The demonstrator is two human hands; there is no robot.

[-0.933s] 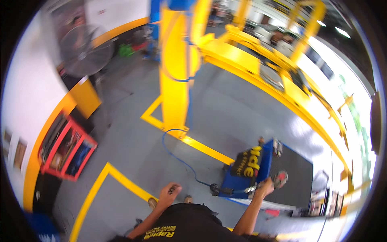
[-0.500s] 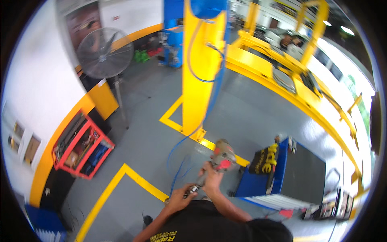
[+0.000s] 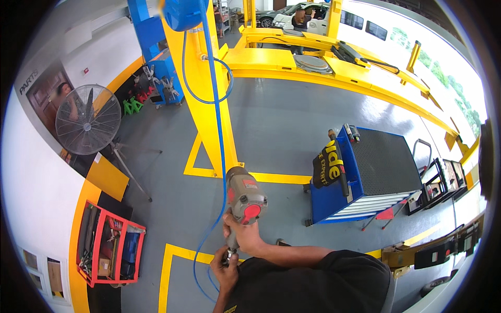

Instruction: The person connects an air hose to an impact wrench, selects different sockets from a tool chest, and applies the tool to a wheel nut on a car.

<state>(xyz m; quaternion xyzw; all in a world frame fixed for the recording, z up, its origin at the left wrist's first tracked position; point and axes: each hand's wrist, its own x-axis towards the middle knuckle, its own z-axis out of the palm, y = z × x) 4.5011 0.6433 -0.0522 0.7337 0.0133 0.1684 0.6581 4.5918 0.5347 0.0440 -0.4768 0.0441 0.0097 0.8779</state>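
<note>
My right hand [image 3: 243, 235] grips the handle of a grey air impact wrench [image 3: 245, 195] with a red end, held upright low in the middle. My left hand [image 3: 226, 268] pinches a metal hose fitting [image 3: 229, 253] at the foot of that handle, close below my right hand. A blue air hose [image 3: 221, 146] hangs from the yellow lift post [image 3: 193, 104] and loops down past my hands to the floor.
A blue tool cabinet [image 3: 376, 161] with a cloth stands right; a red tool cart [image 3: 108, 245] and large fan [image 3: 87, 127] stand left. A yellow lift ramp [image 3: 282, 62] crosses beyond. A person [image 3: 300, 21] is by a white car; another [image 3: 219, 21] is farther back.
My right hand has brought the wrench leftward from beside the blue cabinet to the middle, upright. My left hand has moved in to the wrench handle's base. The view has shifted.
</note>
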